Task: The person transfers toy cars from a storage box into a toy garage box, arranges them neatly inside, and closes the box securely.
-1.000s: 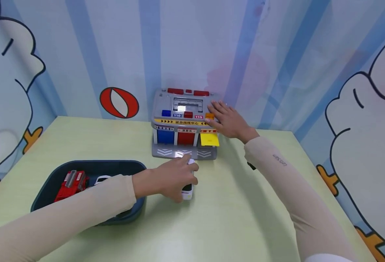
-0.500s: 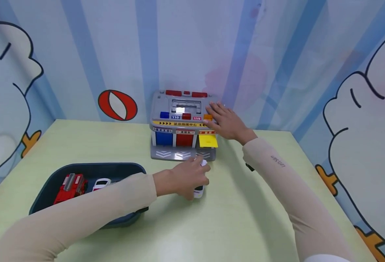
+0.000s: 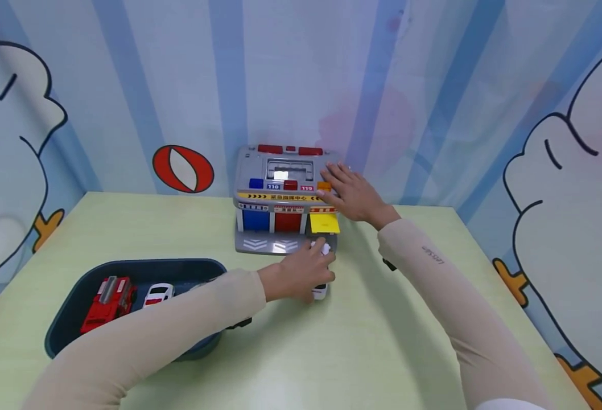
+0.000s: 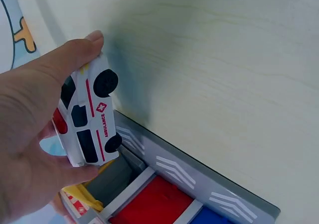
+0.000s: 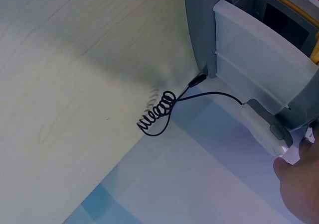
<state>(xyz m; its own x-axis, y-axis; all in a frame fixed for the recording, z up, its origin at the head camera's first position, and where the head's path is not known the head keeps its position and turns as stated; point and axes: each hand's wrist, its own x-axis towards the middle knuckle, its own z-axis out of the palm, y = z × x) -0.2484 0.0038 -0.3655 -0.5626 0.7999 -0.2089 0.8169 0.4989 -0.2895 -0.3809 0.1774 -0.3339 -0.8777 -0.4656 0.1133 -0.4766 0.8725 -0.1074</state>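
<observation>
My left hand pinches a white toy ambulance end to end between thumb and fingers. Red stripes and "AMBULANCE" lettering show on its side in the left wrist view. It is right at the front ramp of a grey toy rescue station, below the raised yellow door. The blue door and the red door hang down beside it. My right hand rests with extended fingers on the right end of the station's roof, next to the orange button.
A dark blue bin at the left holds a red fire truck and a white toy car; my left sleeve covers part of it. A coiled black cord runs to a white handset on the station's side. A patterned curtain stands behind.
My left hand has carried the ambulance rightward, from in front of the middle of the station to the ramp by the yellow door. The right hand stays on the roof.
</observation>
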